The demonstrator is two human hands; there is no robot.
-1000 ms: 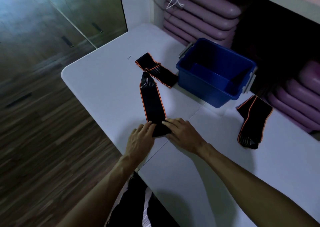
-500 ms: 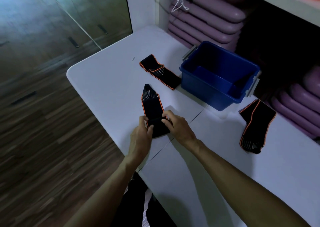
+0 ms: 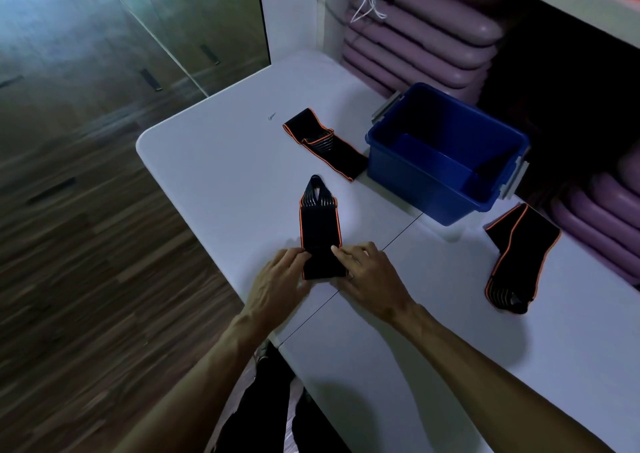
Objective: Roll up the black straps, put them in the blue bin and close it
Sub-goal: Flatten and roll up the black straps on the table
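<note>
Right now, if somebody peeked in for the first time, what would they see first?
Probably the two hands, left hand and right hand, rolling up the near end of a black strap with orange edges in the middle of the white table. Next, the open blue bin just beyond, with two more straps lying unrolled, one strap to its left and one strap to its right.

Three flat black orange-edged fabric straps: nearest strap (image 3: 320,233) partly rolled, far strap (image 3: 325,143) beside open blue plastic bin (image 3: 440,175), right strap (image 3: 516,255)
</note>
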